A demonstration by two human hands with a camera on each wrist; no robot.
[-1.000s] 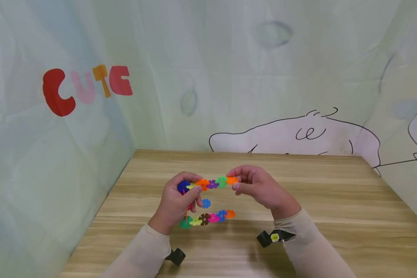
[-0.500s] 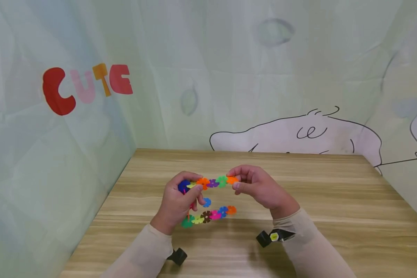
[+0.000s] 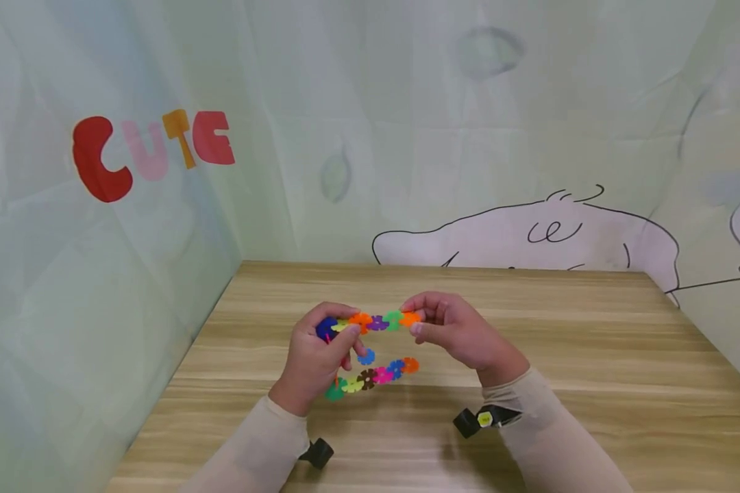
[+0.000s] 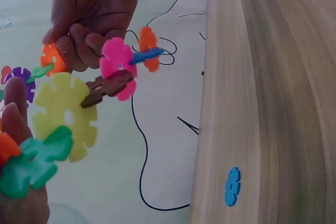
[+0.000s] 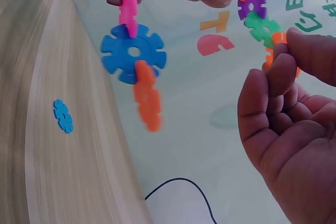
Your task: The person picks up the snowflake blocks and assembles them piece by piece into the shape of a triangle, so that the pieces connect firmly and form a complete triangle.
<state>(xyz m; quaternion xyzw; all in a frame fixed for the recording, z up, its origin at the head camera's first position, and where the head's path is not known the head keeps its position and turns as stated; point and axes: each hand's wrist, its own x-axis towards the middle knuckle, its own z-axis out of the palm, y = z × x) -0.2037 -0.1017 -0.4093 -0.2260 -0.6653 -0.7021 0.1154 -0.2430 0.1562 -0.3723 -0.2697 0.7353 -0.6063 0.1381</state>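
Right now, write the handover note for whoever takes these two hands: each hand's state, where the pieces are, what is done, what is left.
Left hand: grips the left end of the snowflake-disc chain, held up off the wooden table.
Right hand: pinches the orange disc at the top row's right end.
Chain: top row runs between the hands; lower row hangs free from the left hand and ends in another orange disc.
Loose: one blue disc lies flat on the table under the chain.
Done: the discs of both rows are slotted together.
Left: probably the blue disc, not yet picked up or joined.
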